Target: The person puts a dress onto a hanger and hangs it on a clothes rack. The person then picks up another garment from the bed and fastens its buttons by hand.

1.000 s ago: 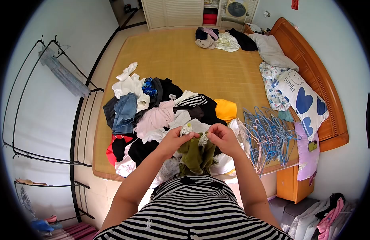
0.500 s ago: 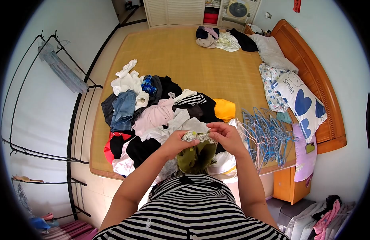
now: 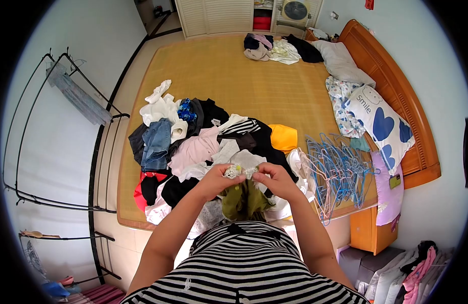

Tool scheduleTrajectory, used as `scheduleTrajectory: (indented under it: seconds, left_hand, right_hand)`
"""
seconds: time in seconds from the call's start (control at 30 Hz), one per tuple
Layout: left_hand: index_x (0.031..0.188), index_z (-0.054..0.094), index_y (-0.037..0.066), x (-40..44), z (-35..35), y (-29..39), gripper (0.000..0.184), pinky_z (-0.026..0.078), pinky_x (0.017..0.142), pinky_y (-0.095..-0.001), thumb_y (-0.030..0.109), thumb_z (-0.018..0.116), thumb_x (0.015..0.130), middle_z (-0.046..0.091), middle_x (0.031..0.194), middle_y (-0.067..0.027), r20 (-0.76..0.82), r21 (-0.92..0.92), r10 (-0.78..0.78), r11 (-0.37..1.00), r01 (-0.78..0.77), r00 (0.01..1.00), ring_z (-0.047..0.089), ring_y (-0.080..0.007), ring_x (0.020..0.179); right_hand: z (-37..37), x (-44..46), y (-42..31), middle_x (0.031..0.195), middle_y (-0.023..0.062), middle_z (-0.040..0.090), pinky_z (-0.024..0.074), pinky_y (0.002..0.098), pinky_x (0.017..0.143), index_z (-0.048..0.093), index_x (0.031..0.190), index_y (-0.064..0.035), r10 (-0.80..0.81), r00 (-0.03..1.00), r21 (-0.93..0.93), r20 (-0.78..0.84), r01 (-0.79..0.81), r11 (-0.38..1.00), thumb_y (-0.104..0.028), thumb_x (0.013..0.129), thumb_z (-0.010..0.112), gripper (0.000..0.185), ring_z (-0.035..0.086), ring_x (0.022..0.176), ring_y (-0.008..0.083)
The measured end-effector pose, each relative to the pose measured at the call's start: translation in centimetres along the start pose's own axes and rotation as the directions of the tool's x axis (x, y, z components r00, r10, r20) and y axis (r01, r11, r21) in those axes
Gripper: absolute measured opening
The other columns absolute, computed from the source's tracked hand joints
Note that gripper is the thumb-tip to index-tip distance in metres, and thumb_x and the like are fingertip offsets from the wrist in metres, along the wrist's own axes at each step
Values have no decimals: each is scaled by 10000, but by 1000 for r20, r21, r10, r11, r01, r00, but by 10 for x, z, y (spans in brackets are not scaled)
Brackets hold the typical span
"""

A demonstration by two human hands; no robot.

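Close in front of my body hangs an olive-green garment [image 3: 245,201] with a white lace collar. My left hand [image 3: 217,181] pinches one end of the lace, and my right hand [image 3: 276,178] pinches the other end. Both hands are closed, with the cloth hanging below them. Beyond it spreads a heap of clothes: a pale pink top [image 3: 196,150], blue jeans [image 3: 156,144], a grey-white garment [image 3: 229,157] and a yellow piece [image 3: 283,138]. The garment's lower part is hidden against my striped top.
Many blue hangers [image 3: 340,169] lie right of the heap on the bed mat [image 3: 208,68]. A black rack [image 3: 29,126] stands at the left. Pillows [image 3: 380,124] lean by the wooden headboard [image 3: 396,76]. A small clothes pile [image 3: 284,50] sits at the far end.
My right hand has moved a little left and down, closer to my left hand. The lace opening between them has narrowed. The view has shifted slightly.
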State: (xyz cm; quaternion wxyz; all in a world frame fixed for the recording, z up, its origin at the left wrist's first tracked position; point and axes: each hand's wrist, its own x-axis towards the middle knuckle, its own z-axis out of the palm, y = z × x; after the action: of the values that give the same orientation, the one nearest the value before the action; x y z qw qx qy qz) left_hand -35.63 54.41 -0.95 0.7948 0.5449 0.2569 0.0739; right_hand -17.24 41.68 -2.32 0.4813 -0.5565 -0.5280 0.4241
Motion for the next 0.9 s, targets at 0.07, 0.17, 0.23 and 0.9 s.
scheduleTrajectory:
  seconds: [0.07, 0.17, 0.23, 0.9]
  left_hand:
    - [1000, 659, 31, 1, -2, 4, 189, 452, 737, -231, 164, 667, 865, 636, 909, 6, -79, 189, 16, 982, 0, 997, 569, -71, 820]
    - [1006, 664, 47, 8, -17, 7, 201, 437, 778, -241, 213, 626, 898, 619, 965, -6, -35, 410, 283, 879, -245, 958, 552, -79, 866]
    - [1005, 663, 53, 10, -28, 6, 226, 422, 823, -258, 250, 593, 919, 606, 1015, -20, -56, 417, 274, 880, -227, 960, 546, -102, 903]
    - [920, 626, 46, 15, -77, 31, 286, 418, 696, -222, 332, 623, 905, 595, 797, 38, 91, 494, 86, 861, -120, 992, 498, -54, 743]
  right_hand:
    - [0, 0, 2, 736, -61, 484, 364, 194, 604, 539, 866, -44, 112, 991, 143, -78, -100, 985, -182, 910, 610, 161, 419, 681, 30]
    - [-8, -3, -4, 666, -20, 497, 355, 216, 538, 564, 843, -12, 93, 983, -3, -161, -95, 995, -213, 891, 612, 212, 421, 611, 35]
    - [-10, -6, -13, 670, -1, 517, 381, 229, 552, 568, 856, -5, 78, 981, -2, -179, -80, 997, -210, 887, 611, 211, 443, 613, 54]
    - [-57, 9, -43, 806, 119, 594, 463, 329, 682, 633, 914, -16, -216, 976, -446, -22, 183, 876, -138, 836, 640, 145, 585, 753, 258]
